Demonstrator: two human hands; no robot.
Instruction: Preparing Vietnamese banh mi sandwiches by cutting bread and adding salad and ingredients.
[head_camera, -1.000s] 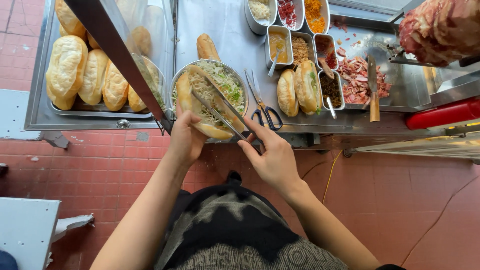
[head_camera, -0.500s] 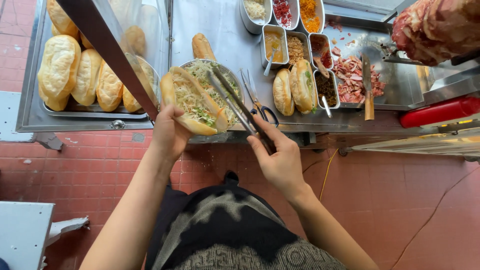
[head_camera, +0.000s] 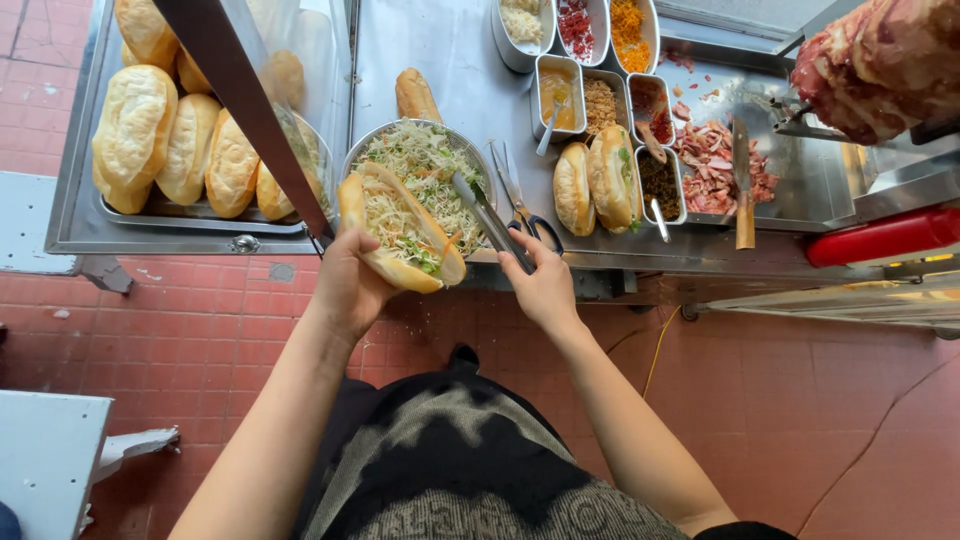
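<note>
Two hands work at the near edge of a steel counter (head_camera: 430, 50). The left hand (head_camera: 345, 285) cups a split bread roll (head_camera: 400, 235) from below, its grip closed around the crust, the open cut facing up and already packed with shredded cabbage, carrot and a little green herb. The right hand (head_camera: 540, 285) has its grip closed on the handles of metal tongs (head_camera: 490, 220), whose tips rest in the shredded salad of a round metal bowl (head_camera: 420, 160) just beyond the roll; whether the tips hold any salad cannot be told. Scissors (head_camera: 525, 205) lie just right of the bowl, beside two more filled rolls (head_camera: 595, 185). Farther right stand small metal tubs of sauces and toppings (head_camera: 600, 70), then chopped meat (head_camera: 710, 165) with a knife (head_camera: 742, 185) across it. Plain rolls (head_camera: 170, 140) are stacked behind glass on the left. By appearance, the filling stage is under way; the next move calls for pinching a portion with the tongs and carrying it level to the roll's open cut without spilling.
</note>
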